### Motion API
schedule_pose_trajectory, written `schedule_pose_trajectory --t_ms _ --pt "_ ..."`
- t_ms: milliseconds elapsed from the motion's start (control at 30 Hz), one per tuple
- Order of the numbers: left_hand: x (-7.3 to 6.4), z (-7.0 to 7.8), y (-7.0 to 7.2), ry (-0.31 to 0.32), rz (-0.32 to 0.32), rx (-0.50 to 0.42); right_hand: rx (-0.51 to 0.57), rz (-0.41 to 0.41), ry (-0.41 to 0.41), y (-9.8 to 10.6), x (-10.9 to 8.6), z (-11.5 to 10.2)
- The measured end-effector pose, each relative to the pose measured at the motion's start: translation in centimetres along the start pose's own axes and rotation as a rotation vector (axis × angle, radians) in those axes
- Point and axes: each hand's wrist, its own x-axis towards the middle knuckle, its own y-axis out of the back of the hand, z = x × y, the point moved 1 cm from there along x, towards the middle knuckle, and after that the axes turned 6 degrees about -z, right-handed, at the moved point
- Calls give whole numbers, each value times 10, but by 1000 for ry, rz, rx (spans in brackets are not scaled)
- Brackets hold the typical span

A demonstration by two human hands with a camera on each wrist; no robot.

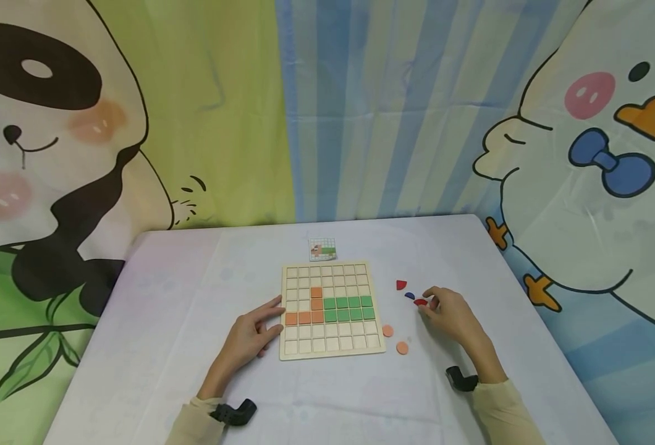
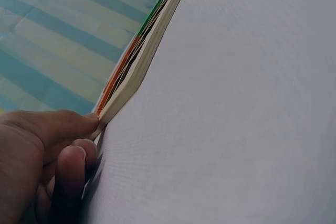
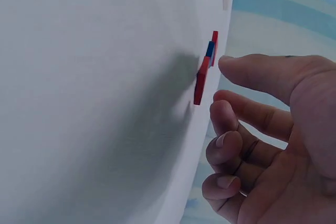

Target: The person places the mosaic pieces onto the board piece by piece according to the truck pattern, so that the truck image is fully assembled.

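A wooden grid board (image 1: 333, 344) lies on the white table, with orange squares (image 1: 317, 304) in a stepped line and two rows of green squares (image 1: 355, 314). My left hand (image 1: 246, 337) touches the board's left edge with thumb and fingertips; the left wrist view shows the fingertips (image 2: 90, 124) at the board's side. Right of the board, my right hand (image 1: 452, 318) hovers beside a red piece (image 1: 420, 302). In the right wrist view, thumb and forefinger are parted close to that red piece (image 3: 201, 81), holding nothing. A small blue piece (image 1: 409, 296) and another red piece (image 1: 401, 285) lie just beyond.
Two peach discs (image 1: 402, 348) lie near the board's lower right corner. A small picture card (image 1: 322, 249) with a coloured grid sits behind the board. A printed curtain (image 1: 361, 111) hangs at the table's back edge.
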Motion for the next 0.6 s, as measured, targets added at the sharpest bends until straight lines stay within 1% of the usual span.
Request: schedule_pose_trajectory --t_ms 167,367,600 --pt "-1 1 1 6 5 1 -7 8 -11 -5 -3 7" --pt "0 0 -1 11 7 2 -13 35 -14 -6 -3 7" --pt "1 -1 0 8 8 5 -1 25 -33 -6 -3 7"
